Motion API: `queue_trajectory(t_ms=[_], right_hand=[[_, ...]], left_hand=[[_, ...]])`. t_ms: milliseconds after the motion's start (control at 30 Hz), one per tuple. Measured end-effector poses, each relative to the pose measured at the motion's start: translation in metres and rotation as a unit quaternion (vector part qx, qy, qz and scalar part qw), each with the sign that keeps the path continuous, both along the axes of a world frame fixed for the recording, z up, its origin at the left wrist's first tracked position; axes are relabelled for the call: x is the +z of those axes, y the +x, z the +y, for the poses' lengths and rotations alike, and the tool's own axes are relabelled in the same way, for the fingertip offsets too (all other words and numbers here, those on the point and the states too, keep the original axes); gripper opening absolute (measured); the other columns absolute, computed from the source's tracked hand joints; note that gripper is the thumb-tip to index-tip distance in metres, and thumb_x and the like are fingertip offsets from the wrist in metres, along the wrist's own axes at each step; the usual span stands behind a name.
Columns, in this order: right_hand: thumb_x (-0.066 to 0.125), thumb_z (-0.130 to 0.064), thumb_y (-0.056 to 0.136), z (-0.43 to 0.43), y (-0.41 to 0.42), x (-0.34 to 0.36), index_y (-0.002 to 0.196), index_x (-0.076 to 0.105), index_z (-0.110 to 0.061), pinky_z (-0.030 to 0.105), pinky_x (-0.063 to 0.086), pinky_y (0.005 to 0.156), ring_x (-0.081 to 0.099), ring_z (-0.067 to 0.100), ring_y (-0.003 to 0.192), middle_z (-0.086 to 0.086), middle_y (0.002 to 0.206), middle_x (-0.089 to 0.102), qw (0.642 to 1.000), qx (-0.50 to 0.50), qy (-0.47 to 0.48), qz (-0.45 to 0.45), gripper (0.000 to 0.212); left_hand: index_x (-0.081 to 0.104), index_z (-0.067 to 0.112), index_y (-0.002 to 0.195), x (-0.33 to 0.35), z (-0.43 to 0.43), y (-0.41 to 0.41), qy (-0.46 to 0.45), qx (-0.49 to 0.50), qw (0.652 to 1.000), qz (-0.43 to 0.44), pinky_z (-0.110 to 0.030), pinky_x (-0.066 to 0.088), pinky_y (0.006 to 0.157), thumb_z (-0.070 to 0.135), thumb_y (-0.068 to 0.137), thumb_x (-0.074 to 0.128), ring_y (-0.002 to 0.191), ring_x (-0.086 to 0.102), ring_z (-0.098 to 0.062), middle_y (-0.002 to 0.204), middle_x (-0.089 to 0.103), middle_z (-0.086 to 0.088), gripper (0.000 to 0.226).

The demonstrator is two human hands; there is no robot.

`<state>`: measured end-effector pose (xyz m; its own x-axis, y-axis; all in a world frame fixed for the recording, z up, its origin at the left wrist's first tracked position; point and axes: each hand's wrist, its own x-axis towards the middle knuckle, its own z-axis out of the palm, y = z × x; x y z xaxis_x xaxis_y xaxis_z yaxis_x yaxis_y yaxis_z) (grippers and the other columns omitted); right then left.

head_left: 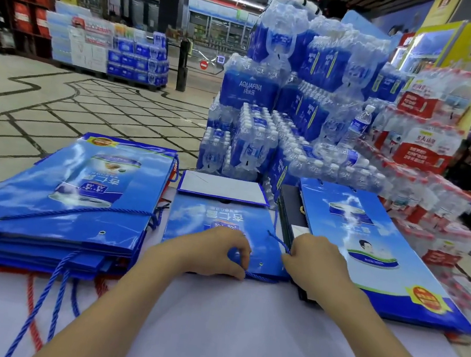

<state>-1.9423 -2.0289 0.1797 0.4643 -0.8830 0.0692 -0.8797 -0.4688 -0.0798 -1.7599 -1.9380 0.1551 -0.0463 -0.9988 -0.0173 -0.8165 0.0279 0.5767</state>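
Looks like handle-threading: the flat blue bag (223,221) lies mid-table (225,325) between two stacks, left hand (213,252) pinching the blue cord (278,241) by the eyelet (261,264), right hand (316,259) pinching it at the bag's right edge, probably for tension.

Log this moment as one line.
left hand: pinches blue rope at bag's near edge | right hand: grips blue rope | middle bag: flat on white table

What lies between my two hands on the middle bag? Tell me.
In the head view, between the left hand and right hand lies the middle bag, its blue near edge with a metal eyelet, and the blue cord both hands pinch.
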Motion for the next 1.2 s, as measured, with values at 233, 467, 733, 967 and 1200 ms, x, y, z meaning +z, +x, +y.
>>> queue_trajectory(t_ms=[233, 467, 733, 967, 1200], right_hand=[[0.061, -0.044, 0.09, 0.005, 0.0, 0.007, 0.094, 0.064, -0.034, 0.024, 0.042, 0.072, 0.057, 0.001, 0.08, -0.018, 0.084, 0.063, 0.962, 0.16, 0.078, -0.209, 0.012], [0.064, -0.027, 0.093, 0.008, 0.007, 0.017, 0.083, 0.067, -0.016, 0.017, 0.04, 0.051, 0.048, 0.011, 0.049, -0.002, 0.055, 0.058, 0.888, 0.157, 0.295, -0.317, 0.015], [0.064, -0.025, 0.09, -0.033, 0.02, 0.001, 0.089, 0.074, -0.023, 0.023, 0.051, 0.075, 0.062, 0.008, 0.078, -0.01, 0.081, 0.069, 0.966, 0.193, 0.099, -0.142, 0.01], [0.063, -0.035, 0.091, -0.036, 0.031, -0.018, 0.093, 0.074, -0.029, 0.032, 0.049, 0.085, 0.061, 0.014, 0.092, -0.009, 0.097, 0.071, 0.97, 0.235, 0.043, -0.052, 0.012], [0.056, -0.043, 0.094, -0.038, 0.024, -0.022, 0.097, 0.07, -0.032, 0.035, 0.03, 0.101, 0.056, 0.011, 0.101, -0.013, 0.096, 0.065, 0.968, 0.251, -0.029, -0.008, 0.018]], left_hand=[[0.044, 0.022, 0.095, 0.007, 0.0, 0.003, -0.044, 0.071, 0.979, 0.185, -0.028, 0.046, 0.089, 0.028, 0.101, 0.044, 0.097, 0.064, -0.003, 0.096, 0.074, 0.008, 0.009], [0.037, 0.016, 0.097, 0.011, -0.007, 0.011, -0.087, 0.267, 0.917, 0.283, -0.044, 0.055, 0.072, 0.023, 0.104, 0.033, 0.068, 0.071, -0.031, 0.088, 0.068, -0.014, 0.011], [0.039, 0.015, 0.095, 0.006, 0.002, 0.017, -0.021, 0.378, 0.908, -0.179, -0.031, 0.039, 0.067, 0.032, 0.089, 0.049, 0.085, 0.051, -0.025, 0.085, 0.051, -0.002, 0.02], [0.056, 0.019, 0.126, -0.01, -0.012, 0.006, -0.088, 0.154, 0.975, -0.133, -0.035, 0.042, 0.097, 0.018, 0.09, 0.051, 0.118, 0.049, -0.023, 0.125, 0.058, -0.002, 0.036], [0.063, 0.021, 0.093, -0.024, -0.021, 0.002, -0.115, 0.12, 0.979, -0.118, -0.026, 0.039, 0.081, 0.025, 0.092, 0.056, 0.094, 0.049, -0.015, 0.096, 0.057, 0.003, 0.008]])
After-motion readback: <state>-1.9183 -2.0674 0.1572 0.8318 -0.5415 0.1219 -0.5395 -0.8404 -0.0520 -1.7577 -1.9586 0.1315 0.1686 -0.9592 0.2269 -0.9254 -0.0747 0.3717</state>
